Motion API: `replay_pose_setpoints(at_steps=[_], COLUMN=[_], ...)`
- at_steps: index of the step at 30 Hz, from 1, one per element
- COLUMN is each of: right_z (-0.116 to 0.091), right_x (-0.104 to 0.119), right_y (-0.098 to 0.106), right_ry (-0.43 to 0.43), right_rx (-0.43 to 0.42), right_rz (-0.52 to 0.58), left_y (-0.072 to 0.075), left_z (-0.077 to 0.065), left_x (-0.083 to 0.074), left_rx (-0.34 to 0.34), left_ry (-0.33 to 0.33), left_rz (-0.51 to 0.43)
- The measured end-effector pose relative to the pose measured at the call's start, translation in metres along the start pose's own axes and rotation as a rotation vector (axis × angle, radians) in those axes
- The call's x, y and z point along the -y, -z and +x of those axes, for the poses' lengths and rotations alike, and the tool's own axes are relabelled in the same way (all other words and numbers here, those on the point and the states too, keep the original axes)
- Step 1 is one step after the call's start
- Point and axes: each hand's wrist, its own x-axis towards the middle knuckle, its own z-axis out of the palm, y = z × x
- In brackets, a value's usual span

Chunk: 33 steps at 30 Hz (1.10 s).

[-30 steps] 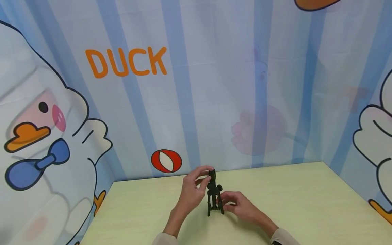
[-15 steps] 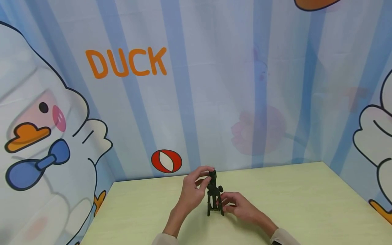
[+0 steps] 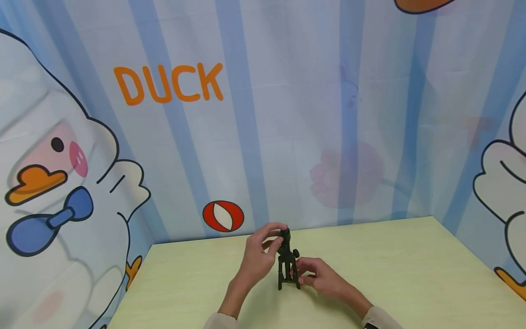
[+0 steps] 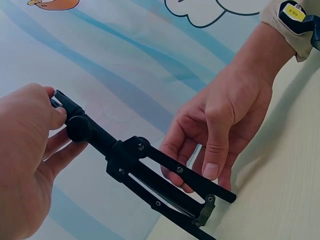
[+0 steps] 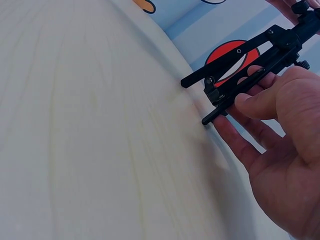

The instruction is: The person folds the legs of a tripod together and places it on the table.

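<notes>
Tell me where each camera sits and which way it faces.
Head: on the person's head, facing forward and down at the black tripod; shows left hand, right hand, both sleeves.
Left wrist: on that wrist, facing the tripod; shows both hands, right sleeve.
Right wrist: on that wrist, facing the tabletop and tripod legs; shows right hand, some left fingers.
Head and right wrist share the red print.

Tripod (image 3: 286, 255) upright btwn L hand (image 3: 255, 261), on L side at its top, and R hand (image 3: 324, 277), on R side at its legs. Table (image 3: 390, 260) below; leg contact unclear. Backdrop (image 3: 287, 114) behind table; on it, ball print (image 3: 223, 216) L of tripod, lettering (image 3: 176, 84) above ball print, duck print (image 3: 98, 201) far L.
</notes>
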Motion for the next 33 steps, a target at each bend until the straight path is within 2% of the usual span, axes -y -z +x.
replay_pose_setpoints(at_steps=[6,11,16,21,28,33], right_z=[-0.0002,-0.0002,-0.001,-0.0006,-0.0002,-0.0004], right_x=[0.0002,-0.0001,0.0007,0.0031,0.0076,0.0064], right_y=[-0.0013,-0.004,-0.0051,-0.0035,0.0012,0.0039], right_ry=[-0.02,-0.015,-0.001,0.027,-0.026,-0.042], right_rx=[-0.008,-0.003,-0.001,-0.027,-0.152,-0.185], right_rz=[0.018,0.04,0.036,-0.022,-0.025,-0.015], left_y=[-0.0017,-0.0052,-0.0077,-0.0057,-0.002,-0.0014], left_z=[0.0,0.0019,0.003,0.0017,0.0008,0.0018], left_x=[0.0022,0.0006,-0.0004,0.0,-0.0014,-0.0024], left_rx=[-0.016,-0.079,-0.122,-0.112,-0.075,-0.055], left_ry=[-0.009,-0.019,-0.057,-0.08,-0.085,-0.075], left_rz=[-0.007,0.038,0.075,0.074,0.044,0.046])
